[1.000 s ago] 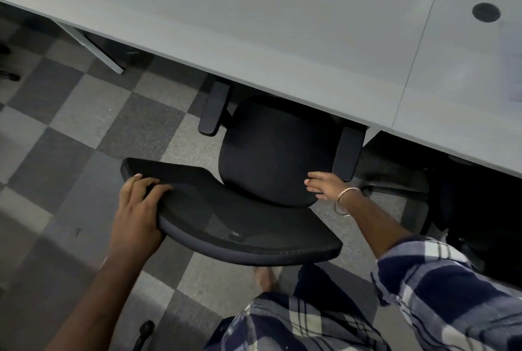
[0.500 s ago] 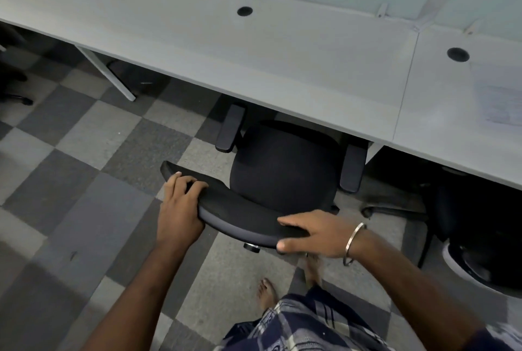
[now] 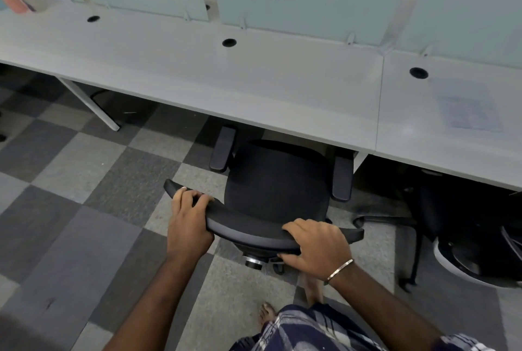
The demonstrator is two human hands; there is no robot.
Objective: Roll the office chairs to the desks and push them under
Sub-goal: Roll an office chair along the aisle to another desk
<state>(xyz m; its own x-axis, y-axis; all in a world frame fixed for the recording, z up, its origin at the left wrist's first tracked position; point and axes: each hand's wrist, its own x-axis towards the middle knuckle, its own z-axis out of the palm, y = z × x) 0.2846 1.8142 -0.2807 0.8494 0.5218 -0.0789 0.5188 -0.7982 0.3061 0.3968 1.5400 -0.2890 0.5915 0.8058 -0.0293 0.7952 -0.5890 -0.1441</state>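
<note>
A long pale grey worktop (image 3: 254,79) runs across the room, with round cable holes in its surface and frosted divider panels (image 3: 305,3) standing along its far edge. A second worktop section (image 3: 452,124) joins it at a seam on the right and carries a faint sheet of paper (image 3: 469,105). The floor (image 3: 70,209) is carpet tile in a grey checker pattern. A slanted white leg (image 3: 87,102) holds up the worktop on the left, and the carpet left of the chair lies open.

The black office chair (image 3: 276,178) stands at the worktop's near edge, its seat front and both armrests partly tucked beneath that edge, its backrest toward the person. Another dark chair (image 3: 466,237) sits under the right-hand section, its base spokes reaching near the first chair.

The left hand (image 3: 187,223) grips the left end of the backrest's top rim, fingers (image 3: 195,195) curled over it. The right hand (image 3: 316,243), a metal bangle (image 3: 339,268) at its wrist, clasps the right end, fingers wrapped over the top and thumb below. Bare feet (image 3: 267,315) stand just behind the chair.
</note>
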